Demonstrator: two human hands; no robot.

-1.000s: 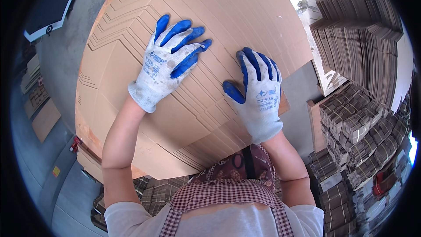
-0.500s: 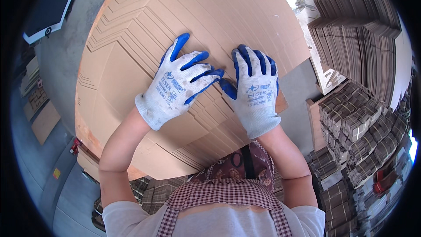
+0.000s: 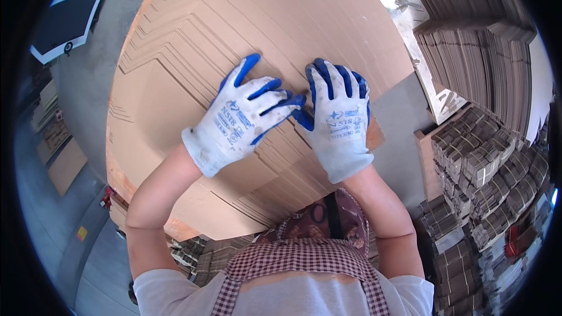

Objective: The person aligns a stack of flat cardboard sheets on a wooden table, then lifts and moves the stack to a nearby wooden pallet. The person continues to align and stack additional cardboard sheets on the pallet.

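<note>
Stack of flat cardboard sheets [image 3: 193, 88]: big, brown, lying fanned so each sheet's edge steps out from the next. It sits right in front of me, chest-high, filling the middle of the view. This stack is my ref. point for all below.

My left hand [image 3: 237, 123]: white glove w/ blue coating, laid flat on top of the stack, fingers spread & pointing toward the right hand. Open, pressing down; not closed round anything.

My right hand [image 3: 338, 117]: same kind of glove, flat on the stack just beside the left, fingers stretched up across the stepped edges. Also open, nothing gripped. Left fingertips touch or nearly touch the right thumb; can't tell which.

Progress, my judgement: both hands are on the sheets at the stepped part, so squaring or counting looks to be in hand, not finished. Sheet edges are uneven on the left & near sides of the stack, so alignment is left to do. No sheet lifted clear.

Around the stack: right of it, bundles of folded cardboard [image 3: 486, 164] piled in rows; beyond those, upper right, a taller pile of flat sheets [image 3: 480, 41]. Left of the stack, grey floor [image 3: 82, 82] w/ a dark-screened device in a white frame [image 3: 67, 20] far upper left. Below the stack, my checked apron [image 3: 293, 263].
</note>
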